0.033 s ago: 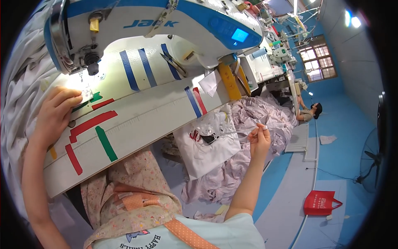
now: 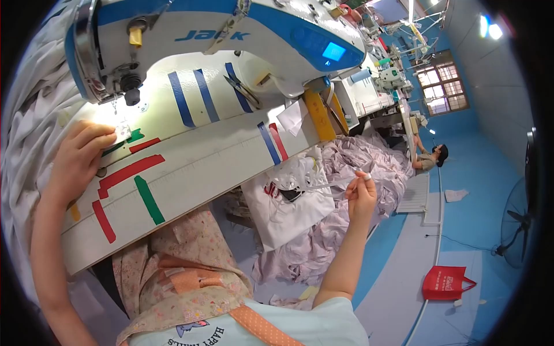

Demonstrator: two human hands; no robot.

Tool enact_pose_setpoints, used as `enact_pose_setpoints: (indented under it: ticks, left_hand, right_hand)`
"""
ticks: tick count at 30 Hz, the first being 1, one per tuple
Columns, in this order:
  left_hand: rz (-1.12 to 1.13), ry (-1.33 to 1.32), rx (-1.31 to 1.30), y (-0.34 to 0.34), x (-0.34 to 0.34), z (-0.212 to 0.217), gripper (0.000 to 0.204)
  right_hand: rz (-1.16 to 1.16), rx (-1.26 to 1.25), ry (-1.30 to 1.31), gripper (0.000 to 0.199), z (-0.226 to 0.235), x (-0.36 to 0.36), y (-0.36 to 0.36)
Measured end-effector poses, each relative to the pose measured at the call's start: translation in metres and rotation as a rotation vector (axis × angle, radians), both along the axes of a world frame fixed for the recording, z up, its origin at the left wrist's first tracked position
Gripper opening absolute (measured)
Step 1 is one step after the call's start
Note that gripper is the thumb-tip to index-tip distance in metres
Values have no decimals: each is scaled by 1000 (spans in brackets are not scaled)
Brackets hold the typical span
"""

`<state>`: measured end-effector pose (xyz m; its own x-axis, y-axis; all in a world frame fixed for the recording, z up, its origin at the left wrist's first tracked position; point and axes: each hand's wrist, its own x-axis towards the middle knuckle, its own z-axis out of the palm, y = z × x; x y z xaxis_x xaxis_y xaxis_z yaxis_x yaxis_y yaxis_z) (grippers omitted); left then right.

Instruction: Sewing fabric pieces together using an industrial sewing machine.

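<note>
My left hand [image 2: 83,147] is at the left end of the sewing machine bed, fingertips closed on a small white piece of fabric [image 2: 122,131] just below the needle area. Lit brightly from above, that spot is partly washed out. The sewing machine [image 2: 271,43], white and blue, arches over the bed. Out to the right, my right hand [image 2: 362,193] pinches the end of a narrow white tape [image 2: 326,186]. From there the tape runs left to a loose tangle of white tape [image 2: 297,170] lying on a white cloth bag [image 2: 280,222].
Thread snips [image 2: 242,91] lie on the bed under the arm. Grey-white fabric [image 2: 29,115] is heaped at the left. A big pile of pale pink fabric [image 2: 369,161] lies beyond the table edge. Farther off, a person [image 2: 430,158] sits among other machines; a red bag [image 2: 444,282] rests at right.
</note>
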<state>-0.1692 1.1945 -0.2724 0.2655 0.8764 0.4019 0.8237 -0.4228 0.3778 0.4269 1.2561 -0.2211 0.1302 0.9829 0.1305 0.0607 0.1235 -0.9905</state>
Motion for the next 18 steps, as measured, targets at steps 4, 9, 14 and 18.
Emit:
enact_pose_setpoints:
  ticks: [4,9,14,18]
  left_hand:
    - [-9,26,31,0,-4,-3,31]
    - [-59,19,42,0,-8,-3,36]
    - [-65,20,-35,-6,-5,21,35]
    - [180,-458,-461,-17,-2,36,25]
  right_hand:
    - [38,-251,-421,14,40,-82,-3]
    - [831,12,-504,24,73,-248,-8]
    - [1159,684,-118,23,111,-381,-24]
    - [1032,587,-77,15,99,-426,-27]
